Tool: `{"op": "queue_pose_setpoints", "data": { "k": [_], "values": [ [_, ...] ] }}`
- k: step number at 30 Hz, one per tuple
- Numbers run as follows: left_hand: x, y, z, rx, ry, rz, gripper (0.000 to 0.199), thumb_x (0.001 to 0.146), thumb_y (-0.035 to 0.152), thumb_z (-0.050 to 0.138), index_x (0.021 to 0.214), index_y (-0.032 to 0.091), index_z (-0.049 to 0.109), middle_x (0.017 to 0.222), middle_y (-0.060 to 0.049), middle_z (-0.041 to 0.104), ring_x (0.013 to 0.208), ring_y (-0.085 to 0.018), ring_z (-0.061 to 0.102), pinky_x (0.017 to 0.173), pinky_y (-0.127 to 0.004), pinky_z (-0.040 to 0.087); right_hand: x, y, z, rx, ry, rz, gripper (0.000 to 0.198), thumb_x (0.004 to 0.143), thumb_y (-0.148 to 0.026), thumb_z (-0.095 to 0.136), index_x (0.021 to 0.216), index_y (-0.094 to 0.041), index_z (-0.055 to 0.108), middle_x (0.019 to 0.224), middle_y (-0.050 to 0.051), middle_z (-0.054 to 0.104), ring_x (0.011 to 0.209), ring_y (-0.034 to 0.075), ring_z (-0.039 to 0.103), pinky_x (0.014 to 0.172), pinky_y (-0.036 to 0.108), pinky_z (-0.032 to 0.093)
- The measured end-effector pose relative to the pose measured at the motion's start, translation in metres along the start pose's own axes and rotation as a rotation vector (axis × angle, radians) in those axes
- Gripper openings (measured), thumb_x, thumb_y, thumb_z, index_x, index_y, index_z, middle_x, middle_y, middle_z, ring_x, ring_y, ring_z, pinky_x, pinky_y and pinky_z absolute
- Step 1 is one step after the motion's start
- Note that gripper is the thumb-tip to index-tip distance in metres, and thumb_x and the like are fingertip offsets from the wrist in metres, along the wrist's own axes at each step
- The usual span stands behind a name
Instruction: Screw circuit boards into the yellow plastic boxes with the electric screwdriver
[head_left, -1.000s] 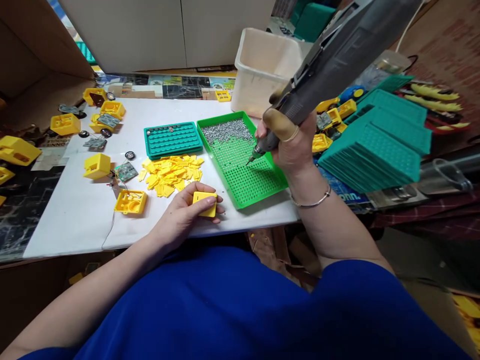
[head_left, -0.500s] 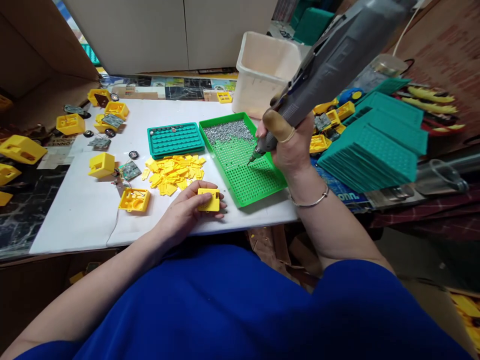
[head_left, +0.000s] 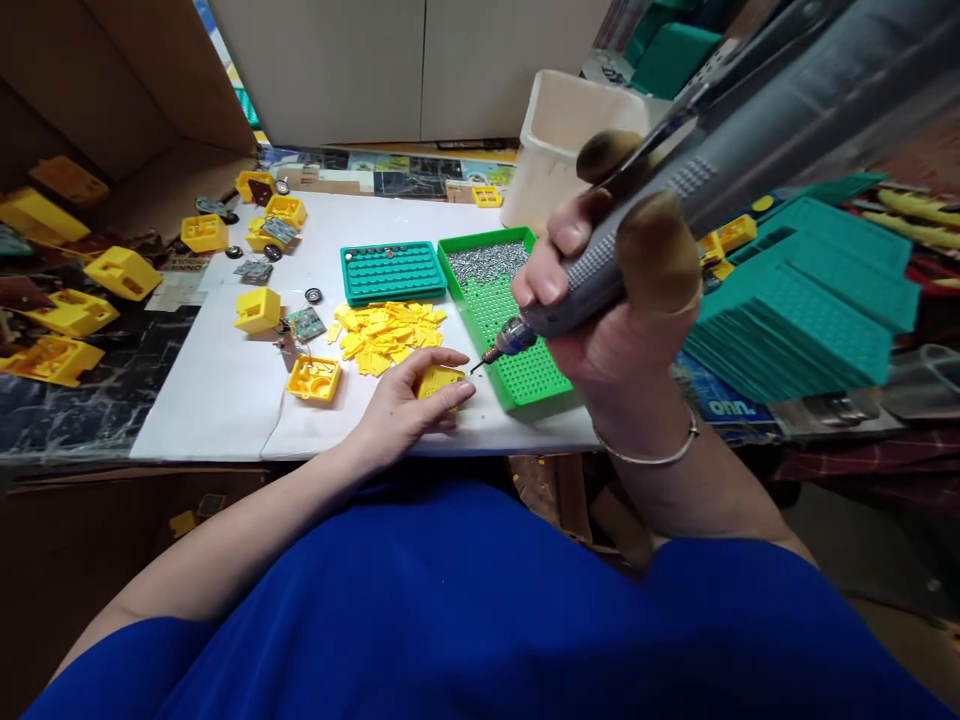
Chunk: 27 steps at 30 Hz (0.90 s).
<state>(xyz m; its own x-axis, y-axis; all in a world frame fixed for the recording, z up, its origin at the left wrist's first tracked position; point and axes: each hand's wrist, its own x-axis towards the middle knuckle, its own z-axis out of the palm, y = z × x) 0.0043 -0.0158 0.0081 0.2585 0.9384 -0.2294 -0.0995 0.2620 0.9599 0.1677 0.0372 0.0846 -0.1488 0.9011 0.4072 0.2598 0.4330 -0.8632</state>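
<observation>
My left hand (head_left: 409, 405) is closed around a small yellow plastic case (head_left: 439, 382) above the front of the white table. My right hand (head_left: 619, 290) grips a grey electric screwdriver (head_left: 660, 210), with coverings on the thumb and a finger. Its thin bit points down and left, its tip close to the right side of the case; whether it touches cannot be made out. Right behind the bit lies a green perforated tray (head_left: 487, 325) with many small silver screws (head_left: 491, 262) at its far end. A heap of flat yellow plastic pieces (head_left: 390, 335) lies just beyond my left hand.
A teal ridged tray (head_left: 394, 273) sits behind the heap. Opened yellow cases (head_left: 313, 380) with circuit boards (head_left: 307, 323) are spread at left. A translucent bin (head_left: 577, 110) stands behind the green tray; stacked teal trays (head_left: 802, 290) are at right. A cardboard box wall (head_left: 112, 90) rises at far left.
The screwdriver has moved from over the green tray leftward and toward me, down to the yellow case. My left hand has tilted the case, its thumb now along the near edge. The view has shifted left.
</observation>
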Motion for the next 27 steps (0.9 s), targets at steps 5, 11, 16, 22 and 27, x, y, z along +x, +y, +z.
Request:
{"op": "queue_pose_setpoints", "data": {
  "k": [5,11,16,22,27],
  "values": [
    [0.001,-0.004,-0.01,0.203,0.017,0.287,0.016,0.08,0.033,0.073,0.081,0.017,0.068,0.094,-0.005,0.066,0.092,-0.018,0.061,0.084,-0.031,0.052,-0.005,-0.008,0.012,0.542,0.035,-0.009,0.042,0.075,-0.062,0.07,0.074,-0.026,0.048,0.073,-0.002,0.043,0.051,0.01,0.048,0.053,0.031,0.047],
    [-0.002,-0.008,-0.014,0.384,0.007,0.492,0.011,0.086,0.026,0.065,0.08,0.017,0.065,0.091,-0.007,0.066,0.091,-0.018,0.061,0.088,-0.032,0.046,-0.009,-0.006,0.017,0.692,-0.007,0.031,0.035,0.066,-0.051,0.082,0.085,-0.029,0.062,0.066,-0.006,0.043,0.043,0.008,0.042,0.046,0.029,0.043],
    [-0.004,-0.011,-0.018,0.432,-0.015,0.519,0.014,0.089,0.028,0.062,0.081,0.017,0.063,0.093,-0.008,0.064,0.09,-0.018,0.061,0.088,-0.031,0.047,-0.013,-0.009,0.022,0.765,0.01,0.051,0.035,0.062,-0.045,0.085,0.089,-0.029,0.068,0.065,-0.006,0.043,0.042,0.008,0.041,0.043,0.029,0.038],
    [-0.004,-0.013,-0.021,0.428,-0.054,0.478,0.015,0.089,0.03,0.061,0.081,0.017,0.062,0.092,-0.007,0.064,0.09,-0.019,0.061,0.088,-0.031,0.046,-0.014,-0.012,0.025,0.717,0.046,0.055,0.036,0.061,-0.05,0.085,0.084,-0.03,0.065,0.066,-0.006,0.042,0.041,0.008,0.04,0.042,0.03,0.037],
    [-0.005,-0.007,-0.02,0.419,-0.11,0.461,0.014,0.09,0.029,0.058,0.082,0.018,0.062,0.094,-0.008,0.064,0.092,-0.019,0.06,0.09,-0.033,0.046,-0.013,-0.012,0.023,0.636,0.045,0.078,0.043,0.058,-0.056,0.084,0.078,-0.029,0.058,0.066,-0.006,0.044,0.044,0.009,0.043,0.046,0.029,0.044]
  ]
}}
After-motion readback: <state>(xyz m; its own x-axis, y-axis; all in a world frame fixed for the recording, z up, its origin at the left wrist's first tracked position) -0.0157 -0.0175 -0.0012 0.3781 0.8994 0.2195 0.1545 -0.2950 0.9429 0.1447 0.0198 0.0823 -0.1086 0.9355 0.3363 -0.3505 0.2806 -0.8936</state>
